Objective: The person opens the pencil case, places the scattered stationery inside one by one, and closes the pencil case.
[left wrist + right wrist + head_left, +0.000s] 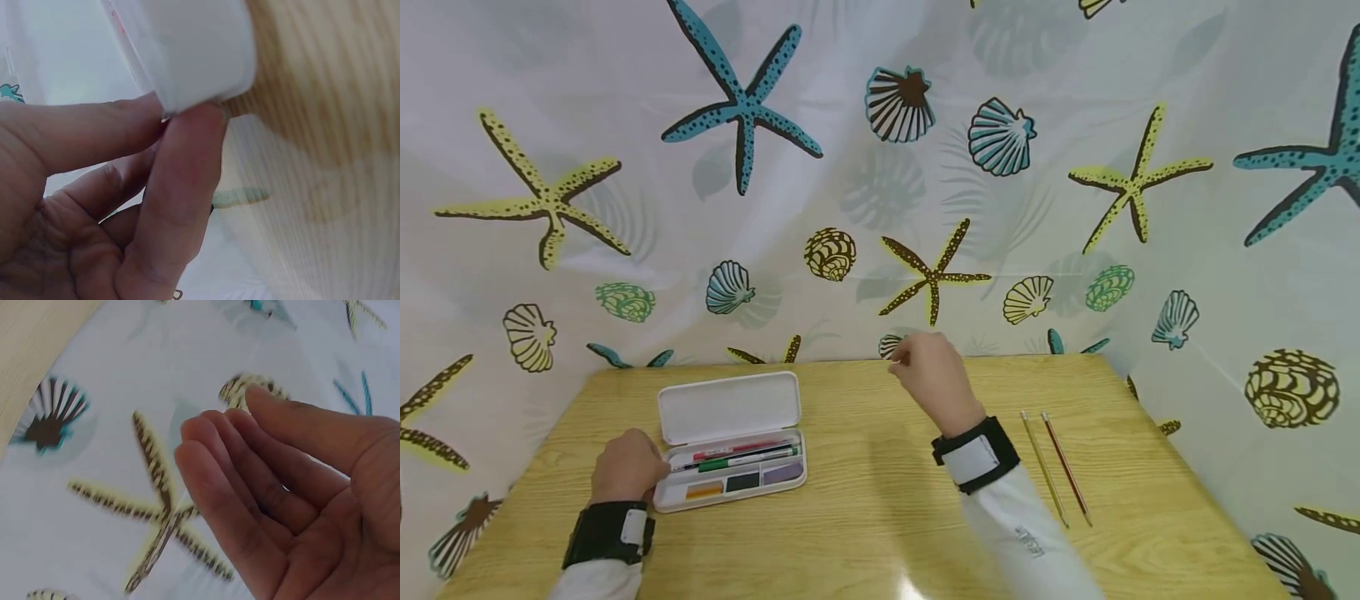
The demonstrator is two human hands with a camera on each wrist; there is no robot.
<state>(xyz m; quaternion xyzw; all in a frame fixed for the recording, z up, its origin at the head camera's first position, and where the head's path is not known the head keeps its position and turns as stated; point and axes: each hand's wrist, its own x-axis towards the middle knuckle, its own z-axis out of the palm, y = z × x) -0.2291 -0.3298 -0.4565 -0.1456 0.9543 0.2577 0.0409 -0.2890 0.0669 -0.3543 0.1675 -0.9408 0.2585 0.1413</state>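
A white pencil case (806, 467) lies on the table at the left, its lid (730, 408) folded back. Inside, a red pen (718, 453) and a green marker (730, 461) lie in the long compartment. Three small compartments in front hold an orange block (703, 491), a black block (742, 482) and a purple block (782, 474). My left hand (627, 468) pinches the case's left end between thumb and finger, seen close in the left wrist view. Raised above the far middle of the table, my right hand (934, 379) holds nothing, its fingers (209, 481) loosely bent and apart from the thumb.
Two pencils, one yellow (1043, 467) and one dark red (1066, 467), lie side by side on the wooden table (842, 508), right of the right forearm. A white cloth (850, 183) printed with starfish and shells hangs behind the table and along its sides.
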